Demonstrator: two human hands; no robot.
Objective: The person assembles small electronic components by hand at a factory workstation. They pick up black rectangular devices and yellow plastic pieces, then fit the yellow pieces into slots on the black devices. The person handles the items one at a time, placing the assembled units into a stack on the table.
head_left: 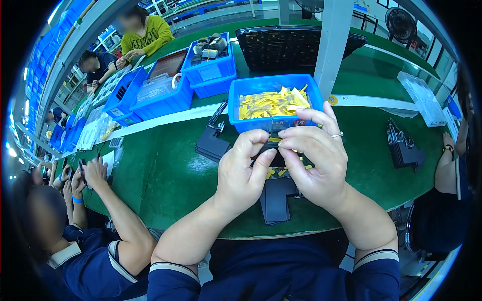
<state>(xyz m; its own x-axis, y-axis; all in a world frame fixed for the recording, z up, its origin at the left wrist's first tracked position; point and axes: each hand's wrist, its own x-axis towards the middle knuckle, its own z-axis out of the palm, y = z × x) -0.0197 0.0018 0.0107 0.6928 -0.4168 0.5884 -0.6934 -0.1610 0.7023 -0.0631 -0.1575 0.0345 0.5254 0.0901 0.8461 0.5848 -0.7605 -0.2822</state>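
I have a small black plastic part (270, 150) pinched between both hands, raised just above the green bench (165, 175) and in front of the blue bin (251, 90). My left hand (241, 173) closes thumb and forefinger on its left end; my right hand (314, 155) closes on the right end, fingers curled over the top, a ring on one finger. Most of the part is hidden under my fingers, so I cannot tell its exact shape.

My judgement of the risk: the grip is at the fingertips only — if a thumb slides, the part could drop among the yellow strips (273, 173) lying loose under my hands, or onto the flat black piece (276, 200) near the bench edge and off the bench.

The blue bin holds a heap of yellow strips (271, 103) and has a dark label on its front wall, partly covered by my fingers. To its left lies a black bracket-like part (213, 143); further back stand more blue bins (208, 65), one with a pale rectangular label on its front. A black tray (286, 47) sits behind — and a stack of black parts (401, 148) lies off to my right.
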